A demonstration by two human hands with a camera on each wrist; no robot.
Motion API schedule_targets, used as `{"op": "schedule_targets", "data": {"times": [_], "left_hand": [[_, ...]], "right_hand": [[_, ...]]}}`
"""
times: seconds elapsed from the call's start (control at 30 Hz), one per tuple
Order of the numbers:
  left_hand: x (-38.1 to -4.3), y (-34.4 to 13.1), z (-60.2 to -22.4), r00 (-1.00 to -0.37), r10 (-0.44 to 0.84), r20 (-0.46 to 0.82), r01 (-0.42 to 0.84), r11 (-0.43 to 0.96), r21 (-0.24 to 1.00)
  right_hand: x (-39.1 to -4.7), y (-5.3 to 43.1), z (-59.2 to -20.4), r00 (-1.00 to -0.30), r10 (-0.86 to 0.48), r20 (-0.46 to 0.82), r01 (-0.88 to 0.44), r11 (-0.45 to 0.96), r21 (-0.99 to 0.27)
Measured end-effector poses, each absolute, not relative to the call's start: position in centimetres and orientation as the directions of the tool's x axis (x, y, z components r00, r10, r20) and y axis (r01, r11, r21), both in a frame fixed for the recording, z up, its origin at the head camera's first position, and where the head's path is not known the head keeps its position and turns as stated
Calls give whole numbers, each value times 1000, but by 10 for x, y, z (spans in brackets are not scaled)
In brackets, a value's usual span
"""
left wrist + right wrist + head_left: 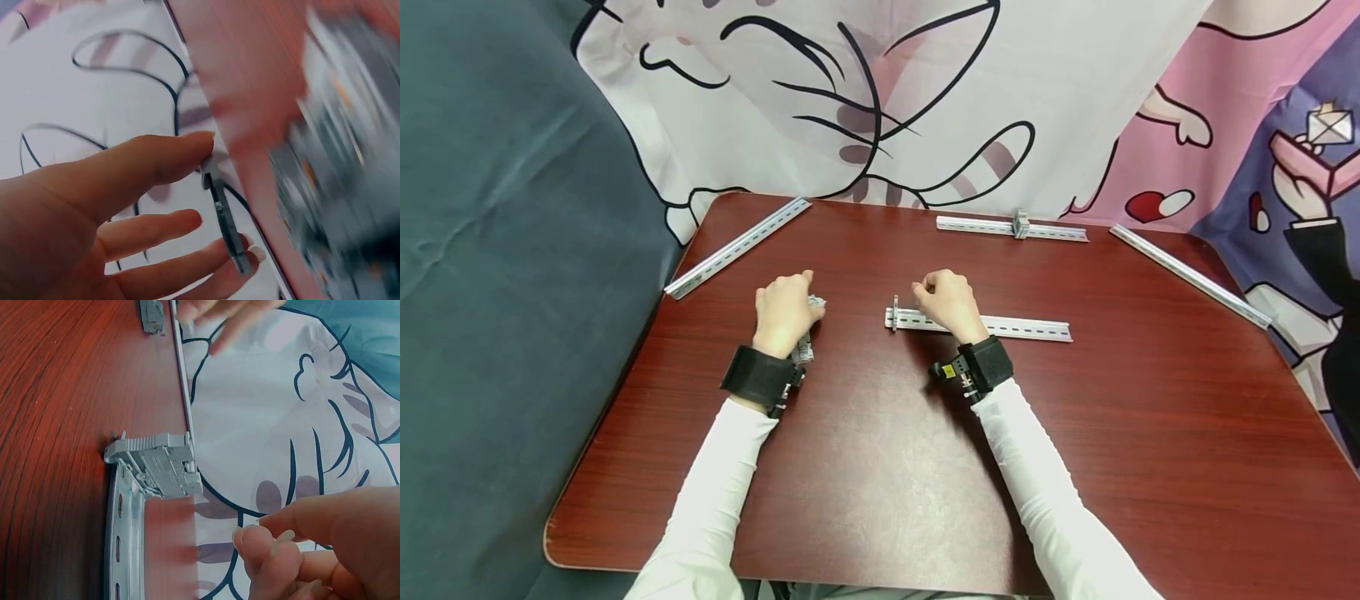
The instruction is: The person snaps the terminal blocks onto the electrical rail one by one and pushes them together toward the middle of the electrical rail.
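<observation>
Above the reddish-brown bench (865,467), pinched between fingers and thumb of left hand (786,312), a thin grey plastic piece (224,217); right hand (951,304) curled closed, seemingly empty. Likely mid-fitting, calling for a carry to the slotted silver metal rail (1026,328), beside the upright grey plastic module (164,462). Around, blurred grey plastic cluster (350,156), further rails (737,248); perhaps in the way, right hand.

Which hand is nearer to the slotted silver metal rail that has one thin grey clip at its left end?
The right hand: in the head view, it overlaps the rail. The left hand is apart, beyond the rail's left end.
</observation>
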State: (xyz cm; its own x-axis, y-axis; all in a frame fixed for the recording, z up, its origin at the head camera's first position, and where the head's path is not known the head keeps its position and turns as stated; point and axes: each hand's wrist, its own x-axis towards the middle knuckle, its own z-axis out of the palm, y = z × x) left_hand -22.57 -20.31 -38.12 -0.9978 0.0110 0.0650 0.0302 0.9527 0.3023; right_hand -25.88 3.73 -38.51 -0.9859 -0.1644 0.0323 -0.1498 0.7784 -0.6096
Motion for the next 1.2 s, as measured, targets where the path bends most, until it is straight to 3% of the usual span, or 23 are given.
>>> {"op": "schedule_targets", "data": {"times": [0.13,0.4,0.83,1.2], "left_hand": [[-223,-182,-380,-980,140,144,175,949,263],[-219,-158,-387,-920,356,165,389,886,252],[-220,-137,-396,-845,456,280,531,782,326],[-220,-134,-403,-831,459,313,549,767,333]], "right_hand": [[-259,36,-383,-984,-176,30,-158,778,-608],[-258,34,-382,-981,-191,32,-170,772,-612],[-258,34,-377,-933,-360,-30,-236,670,-704],[-259,39,-377,-941,-335,-39,-210,674,-709]]}}
